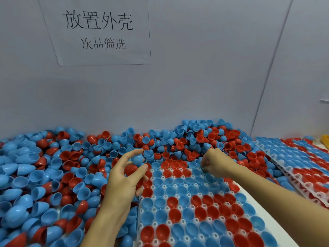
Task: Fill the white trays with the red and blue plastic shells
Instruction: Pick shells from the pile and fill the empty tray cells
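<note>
Grey partition wall [195,77] fills the upper field; I read it as my backdrop, with a printed paper sign [99,31] of Chinese characters taped up left of centre.

Against the wall's foot, a loose heap of red and blue plastic shells [44,175] spreads across the whole left side and back, cups facing every way.

Front right of the heap, white tray [195,220], nearly every pocket I can see holding a shell, open side up, red and blue mixed. Its far edge is buried under the heap.

Right of that tray, a stack of filled trays [302,166], tilted, touching the heap's right fringe.

Left hand [122,182] at the tray's far-left corner: fingers curled round a red shell [131,170], with a blue shell [137,159] pinched above it between thumb and forefinger.

Right hand [216,164] at the tray's far edge, fingers curled tight and pointing down at the pockets; I cannot tell whether it holds anything.
</note>
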Motion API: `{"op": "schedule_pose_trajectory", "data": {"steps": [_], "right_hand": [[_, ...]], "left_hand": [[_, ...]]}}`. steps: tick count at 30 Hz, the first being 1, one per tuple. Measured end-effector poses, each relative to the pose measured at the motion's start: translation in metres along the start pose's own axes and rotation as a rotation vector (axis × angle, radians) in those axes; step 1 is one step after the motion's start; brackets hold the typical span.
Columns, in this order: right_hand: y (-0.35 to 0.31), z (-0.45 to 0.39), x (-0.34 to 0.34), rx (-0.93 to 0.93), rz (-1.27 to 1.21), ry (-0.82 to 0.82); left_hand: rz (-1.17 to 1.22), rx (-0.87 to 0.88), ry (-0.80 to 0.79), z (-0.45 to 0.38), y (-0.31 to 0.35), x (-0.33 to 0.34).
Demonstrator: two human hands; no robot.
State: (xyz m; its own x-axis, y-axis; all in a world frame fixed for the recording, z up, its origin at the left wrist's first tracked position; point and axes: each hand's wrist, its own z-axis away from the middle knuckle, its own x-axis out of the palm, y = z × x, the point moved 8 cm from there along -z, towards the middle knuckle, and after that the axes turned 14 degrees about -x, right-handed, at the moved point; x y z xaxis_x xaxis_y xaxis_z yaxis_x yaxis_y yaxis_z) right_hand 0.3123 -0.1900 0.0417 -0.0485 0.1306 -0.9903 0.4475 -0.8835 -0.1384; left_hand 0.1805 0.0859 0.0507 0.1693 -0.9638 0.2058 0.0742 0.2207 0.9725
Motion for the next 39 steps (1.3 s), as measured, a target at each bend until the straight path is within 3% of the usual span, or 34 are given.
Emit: {"op": "schedule_pose_trajectory", "data": {"steps": [13, 19, 23, 29, 35, 39], "right_hand": [[0.001, 0.003, 0.002, 0.019, -0.037, 0.012], [0.004, -0.003, -0.013, 0.041, -0.074, 0.187], [0.0, -0.013, -0.001, 0.003, -0.015, 0.024], [0.002, -0.019, 0.018, 0.105, 0.071, -0.193], [0.003, -0.018, 0.019, 0.13, 0.086, -0.216], [0.0, -0.017, 0.002, 0.097, 0.064, -0.056]], "left_hand": [[0.242, -0.135, -0.041, -0.003, -0.003, 0.0], [0.271, -0.165, -0.034, -0.001, -0.003, 0.0], [0.269, -0.176, -0.039, -0.001, -0.003, 0.001], [0.263, -0.187, -0.041, -0.001, -0.004, 0.003], [0.289, -0.202, -0.066, -0.001, -0.004, 0.006], [0.344, -0.217, -0.097, -0.001, -0.005, 0.006]]}}
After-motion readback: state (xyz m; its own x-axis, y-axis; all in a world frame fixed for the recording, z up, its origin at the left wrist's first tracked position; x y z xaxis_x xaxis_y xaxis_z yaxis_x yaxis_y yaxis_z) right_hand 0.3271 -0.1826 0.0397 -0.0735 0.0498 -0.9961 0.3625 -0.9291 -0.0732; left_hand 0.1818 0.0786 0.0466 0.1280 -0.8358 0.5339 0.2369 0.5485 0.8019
